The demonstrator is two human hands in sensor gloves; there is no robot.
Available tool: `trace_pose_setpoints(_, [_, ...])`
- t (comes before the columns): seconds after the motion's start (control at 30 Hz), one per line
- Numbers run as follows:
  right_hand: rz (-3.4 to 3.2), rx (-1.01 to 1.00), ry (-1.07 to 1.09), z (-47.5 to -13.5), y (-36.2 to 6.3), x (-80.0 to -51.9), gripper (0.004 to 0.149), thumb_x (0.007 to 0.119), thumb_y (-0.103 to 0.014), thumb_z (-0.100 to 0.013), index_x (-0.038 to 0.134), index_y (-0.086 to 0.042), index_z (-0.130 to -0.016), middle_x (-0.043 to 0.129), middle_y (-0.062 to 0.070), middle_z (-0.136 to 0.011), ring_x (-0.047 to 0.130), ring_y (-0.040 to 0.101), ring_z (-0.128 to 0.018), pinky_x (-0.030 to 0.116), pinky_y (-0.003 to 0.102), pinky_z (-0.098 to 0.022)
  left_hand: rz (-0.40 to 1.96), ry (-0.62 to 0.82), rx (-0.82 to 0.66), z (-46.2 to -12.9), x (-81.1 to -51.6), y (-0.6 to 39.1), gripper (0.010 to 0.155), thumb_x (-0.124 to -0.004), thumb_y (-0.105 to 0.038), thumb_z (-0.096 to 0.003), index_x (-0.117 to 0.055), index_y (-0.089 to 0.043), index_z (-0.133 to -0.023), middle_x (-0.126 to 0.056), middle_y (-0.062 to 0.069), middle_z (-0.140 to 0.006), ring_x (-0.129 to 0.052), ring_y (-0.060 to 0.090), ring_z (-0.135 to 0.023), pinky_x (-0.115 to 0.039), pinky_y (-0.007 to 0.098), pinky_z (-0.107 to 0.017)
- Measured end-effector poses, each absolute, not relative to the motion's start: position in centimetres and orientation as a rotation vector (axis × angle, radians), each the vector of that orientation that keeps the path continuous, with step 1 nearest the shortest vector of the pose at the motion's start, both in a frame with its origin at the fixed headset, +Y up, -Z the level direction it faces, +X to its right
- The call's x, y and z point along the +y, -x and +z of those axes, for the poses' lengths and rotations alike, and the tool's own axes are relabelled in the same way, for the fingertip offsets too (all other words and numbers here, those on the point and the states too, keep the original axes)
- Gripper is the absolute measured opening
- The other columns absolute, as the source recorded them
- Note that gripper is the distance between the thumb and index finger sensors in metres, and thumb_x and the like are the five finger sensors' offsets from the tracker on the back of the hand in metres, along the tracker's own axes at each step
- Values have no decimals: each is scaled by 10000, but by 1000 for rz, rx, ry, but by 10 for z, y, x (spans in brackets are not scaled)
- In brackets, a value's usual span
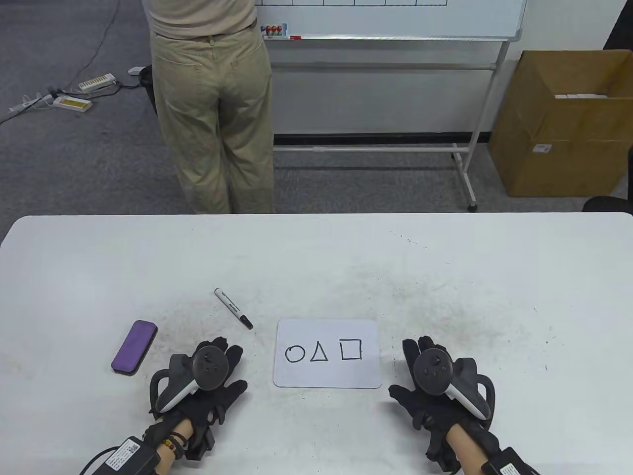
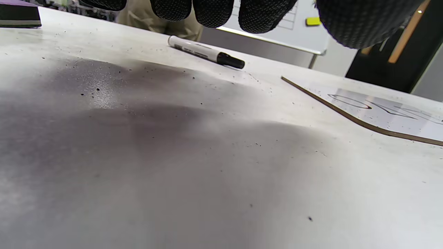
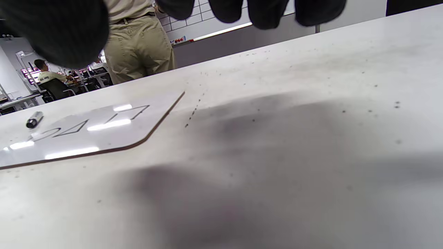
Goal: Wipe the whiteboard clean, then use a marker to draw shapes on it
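A small whiteboard [image 1: 327, 376] lies flat near the table's front edge, with a circle, a triangle and a square drawn on it in black. It also shows in both wrist views as the whiteboard [image 2: 380, 110] [image 3: 86, 135]. A capped black marker [image 1: 233, 308] [image 2: 206, 52] lies up and left of it. A purple eraser [image 1: 134, 346] [image 2: 19, 14] sits further left. My left hand [image 1: 225, 358] rests palm down just left of the board, holding nothing. My right hand [image 1: 413, 358] rests the same way just right of it, also holding nothing.
A person in khaki trousers [image 1: 212, 114] stands behind the table's far edge, facing a large wheeled whiteboard [image 1: 395, 20]. An open cardboard box [image 1: 564, 123] stands on the floor at the right. Power strips [image 1: 74, 96] lie on the carpet at the left. The white table [image 1: 445, 277] is speckled with dark marks.
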State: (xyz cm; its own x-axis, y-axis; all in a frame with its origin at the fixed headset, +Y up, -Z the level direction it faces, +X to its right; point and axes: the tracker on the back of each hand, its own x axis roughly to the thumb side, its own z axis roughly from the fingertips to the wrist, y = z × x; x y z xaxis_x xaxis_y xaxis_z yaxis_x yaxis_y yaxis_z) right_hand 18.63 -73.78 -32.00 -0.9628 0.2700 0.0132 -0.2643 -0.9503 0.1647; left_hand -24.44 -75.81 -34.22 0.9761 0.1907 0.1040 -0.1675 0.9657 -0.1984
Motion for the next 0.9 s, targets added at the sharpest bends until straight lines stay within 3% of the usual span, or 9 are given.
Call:
trace_pose_setpoints(0.33, [2847, 239, -33, -320, -189, -738, 928, 759, -620, -352, 308, -267, -1082, 305, 113, -1163, 404, 421, -1101, 463, 609, -747, 217, 172, -40, -350, -748, 264, 751, -692, -585, -360, -513, -350, -1051, -358, 40, -1202, -374, 339, -1134, -419, 667, -779])
trace_pose_setpoints(0.47, [2839, 235, -27, -320, -189, -738, 926, 760, -618, -352, 314, -265, -1082, 309, 113, -1163, 412, 419, -1101, 467, 608, -745, 278, 81, 113, -354, -734, 307, 745, -698, -580, -363, -531, -345, -1051, -369, 41, -1203, -386, 342, -1133, -425, 667, -778])
trace_pose_setpoints(0.67, [2832, 239, -24, -320, -190, -738, 921, 760, -616, -353, 319, -265, -1082, 316, 115, -1162, 420, 422, -1099, 473, 607, -744, 392, 47, 353, -357, -739, 371, 743, -707, -573, -370, -532, -336, -1053, -354, 31, -1205, -366, 348, -1134, -414, 664, -783])
trace_pose_setpoints(0.9, [2813, 232, -36, -320, -191, -736, 916, 760, -613, -353, 328, -264, -1082, 325, 116, -1161, 430, 422, -1096, 478, 606, -743, 287, 71, 522, -360, -753, 397, 759, -708, -592, -369, -517, -347, -1061, -347, 34, -1212, -360, 344, -1142, -415, 660, -791])
